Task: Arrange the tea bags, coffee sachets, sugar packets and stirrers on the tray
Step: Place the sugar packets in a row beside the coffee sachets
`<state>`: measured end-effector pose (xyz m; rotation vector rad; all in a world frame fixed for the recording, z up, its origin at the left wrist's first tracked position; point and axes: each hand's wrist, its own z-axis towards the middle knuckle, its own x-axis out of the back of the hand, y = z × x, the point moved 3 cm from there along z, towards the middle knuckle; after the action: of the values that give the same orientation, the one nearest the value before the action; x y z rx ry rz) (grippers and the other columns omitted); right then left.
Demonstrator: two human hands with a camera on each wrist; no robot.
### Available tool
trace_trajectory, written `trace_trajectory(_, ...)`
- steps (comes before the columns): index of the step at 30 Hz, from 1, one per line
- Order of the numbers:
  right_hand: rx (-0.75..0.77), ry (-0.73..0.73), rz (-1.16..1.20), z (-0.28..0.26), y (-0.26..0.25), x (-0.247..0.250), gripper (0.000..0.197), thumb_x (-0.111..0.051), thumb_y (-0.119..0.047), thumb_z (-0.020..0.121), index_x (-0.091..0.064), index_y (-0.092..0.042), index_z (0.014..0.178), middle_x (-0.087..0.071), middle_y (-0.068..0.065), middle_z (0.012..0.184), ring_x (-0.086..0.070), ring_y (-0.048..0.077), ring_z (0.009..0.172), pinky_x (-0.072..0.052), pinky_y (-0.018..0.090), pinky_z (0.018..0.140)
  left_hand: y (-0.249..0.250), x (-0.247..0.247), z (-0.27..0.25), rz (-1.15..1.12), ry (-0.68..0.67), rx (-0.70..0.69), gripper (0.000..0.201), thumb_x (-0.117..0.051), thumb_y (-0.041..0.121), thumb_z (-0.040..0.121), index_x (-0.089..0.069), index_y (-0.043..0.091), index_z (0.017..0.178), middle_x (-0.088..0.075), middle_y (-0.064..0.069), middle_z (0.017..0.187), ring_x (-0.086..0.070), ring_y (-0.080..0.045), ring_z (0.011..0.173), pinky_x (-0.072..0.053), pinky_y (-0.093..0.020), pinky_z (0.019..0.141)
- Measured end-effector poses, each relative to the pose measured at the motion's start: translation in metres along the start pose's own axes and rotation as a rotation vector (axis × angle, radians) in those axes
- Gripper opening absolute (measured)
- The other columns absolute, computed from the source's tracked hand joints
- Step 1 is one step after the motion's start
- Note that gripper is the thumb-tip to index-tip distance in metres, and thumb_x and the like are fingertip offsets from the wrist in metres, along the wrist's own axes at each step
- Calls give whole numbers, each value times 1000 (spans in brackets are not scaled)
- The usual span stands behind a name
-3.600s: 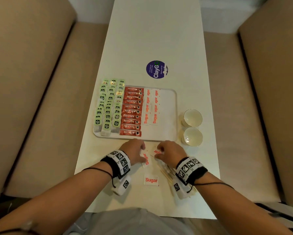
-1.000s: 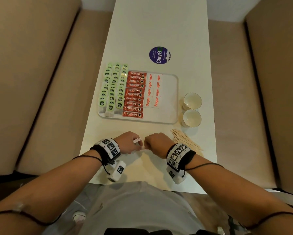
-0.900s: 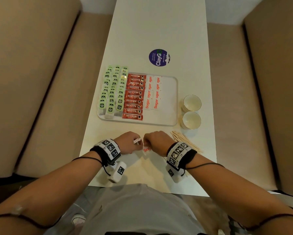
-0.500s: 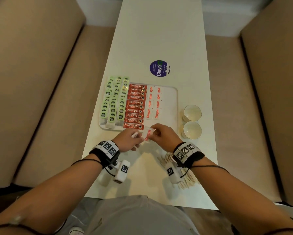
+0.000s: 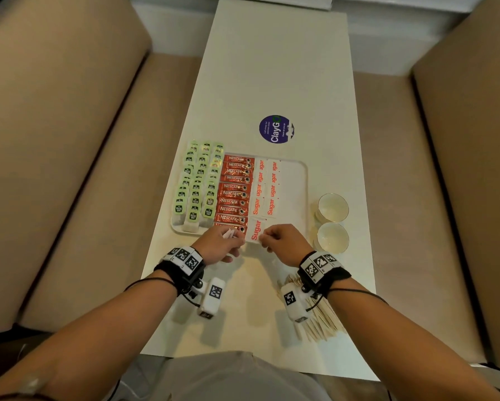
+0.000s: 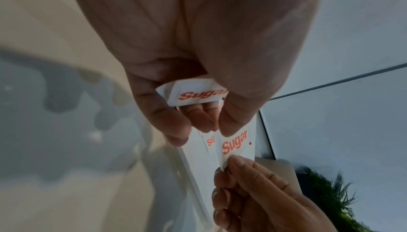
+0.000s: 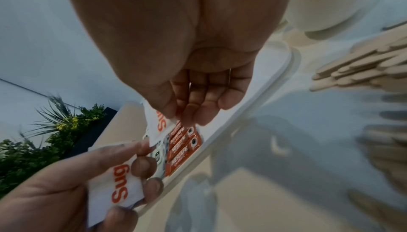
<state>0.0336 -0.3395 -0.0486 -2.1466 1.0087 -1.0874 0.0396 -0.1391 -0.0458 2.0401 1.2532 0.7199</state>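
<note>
A white tray (image 5: 296,180) holds green tea bags (image 5: 198,186) on its left, red coffee sachets (image 5: 234,192) beside them, and two columns of sugar packets (image 5: 264,192). My left hand (image 5: 234,237) grips a small bundle of sugar packets (image 6: 198,93) at the tray's near edge. My right hand (image 5: 264,237) pinches one sugar packet (image 5: 256,231) by its near end, low over the tray's front below the left sugar column. In the left wrist view the left thumb also touches this packet (image 6: 237,141). Wooden stirrers (image 5: 321,322) lie on the table under my right wrist.
Two white cups (image 5: 332,208) stand on the table right of the tray, the nearer one (image 5: 332,237) close to my right hand. A round purple sticker (image 5: 275,129) lies beyond the tray. Beige sofa seats flank the narrow white table (image 5: 272,68).
Both hands have moved forward from the near part of the table to the tray's front edge. The right hand has drawn one sugar packet out from the left hand's bundle.
</note>
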Motion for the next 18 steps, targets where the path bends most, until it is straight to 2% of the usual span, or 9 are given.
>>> trace_trajectory(2, -28, 54, -46, 11, 3, 4, 28, -61, -25, 98, -70, -8, 78, -72, -3, 82, -62, 16, 66, -55, 33, 67, -2, 3, 2, -95, -16, 43, 10, -68, 10, 91, -68, 13, 101, -69, -7, 87, -68, -19, 77, -56, -30, 66)
trace_trajectory(4, -61, 94, -106, 23, 5, 8, 34, -60, -25, 98, -65, -1, 74, -73, 0, 82, -59, 14, 60, -49, 27, 56, -3, 7, 4, -175, -45, 82, 17, -69, 6, 89, -68, 12, 105, -69, -9, 91, -69, -21, 80, -57, -32, 69)
trace_trajectory(6, -91, 106, -146, 33, 7, 9, 38, -60, -23, 97, -58, -6, 63, -70, 10, 75, -52, 15, 55, -43, 27, 53, -4, 10, 6, -237, -60, 105, 23, -69, 3, 88, -68, 11, 109, -71, -11, 95, -70, -24, 84, -58, -36, 74)
trace_trajectory(7, -101, 108, -165, 38, 7, 9, 39, -60, -22, 96, -56, -10, 59, -68, 9, 71, -51, 16, 53, -43, 28, 54, -3, 11, 7, -261, -60, 111, 24, -68, 2, 89, -67, 11, 112, -72, -12, 97, -70, -26, 86, -59, -38, 77)
trace_trajectory(8, -113, 108, -189, 42, 7, 8, 39, -60, -22, 96, -57, -11, 58, -70, 5, 74, -54, 16, 54, -44, 29, 55, -3, 12, 8, -286, -54, 115, 26, -67, 2, 90, -66, 11, 114, -72, -13, 100, -70, -27, 89, -59, -39, 80)
trace_trajectory(10, -143, 91, -221, 49, 6, 7, 32, -62, -23, 94, -68, -9, 65, -76, 0, 94, -67, 15, 64, -47, 26, 53, -3, 14, 11, -334, -38, 125, 28, -59, -1, 93, -63, 9, 120, -73, -16, 109, -70, -30, 94, -60, -40, 81)
trace_trajectory(12, -166, 74, -219, 53, 5, 5, 28, -63, -23, 93, -70, -14, 68, -77, 0, 104, -72, 15, 74, -53, 25, 56, -4, 16, 13, -371, -27, 138, 31, -52, -4, 96, -60, 6, 123, -72, -19, 114, -71, -33, 97, -62, -39, 78)
trace_trajectory(15, -194, 76, -215, 60, 4, 2, 21, -66, -23, 91, -70, -16, 71, -77, 1, 105, -73, 16, 82, -62, 32, 71, -3, 19, 16, -402, -32, 145, 31, -47, -6, 98, -59, 4, 125, -72, -20, 114, -71, -33, 96, -63, -37, 73)
trace_trajectory(18, -222, 94, -212, 63, 4, 1, 16, -68, -26, 90, -74, -13, 82, -76, 1, 104, -72, 17, 84, -63, 35, 77, -2, 20, 17, -422, -39, 150, 31, -43, -7, 99, -59, 4, 124, -72, -19, 114, -72, -31, 92, -63, -35, 69)
